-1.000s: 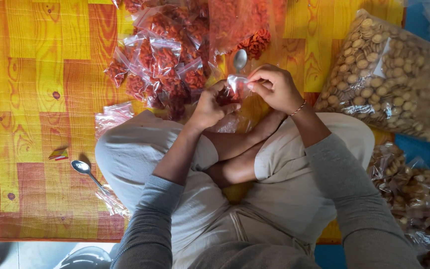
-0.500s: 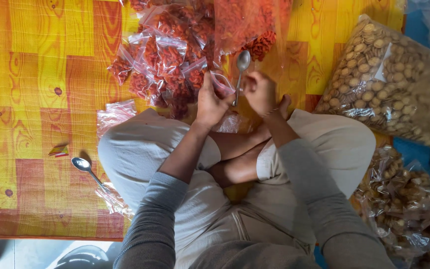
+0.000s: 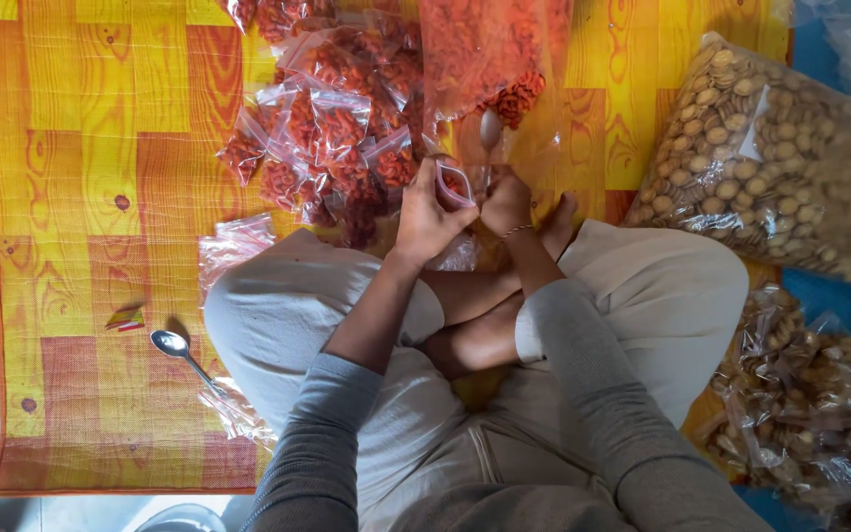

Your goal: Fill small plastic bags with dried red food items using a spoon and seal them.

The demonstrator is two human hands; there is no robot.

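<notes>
Left hand [image 3: 427, 219] pinches a small clear bag [image 3: 453, 183] open above the lap; right hand [image 3: 505, 202] grips a spoon [image 3: 490, 133], bowl up, beside the mouth, near red snack packets [image 3: 332, 128].

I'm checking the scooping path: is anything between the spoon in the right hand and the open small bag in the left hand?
Nothing visible does. The right hand holds the spoon right beside the small clear bag, whose mouth the left hand holds open. The filled red snack packets lie off to the left.
</notes>
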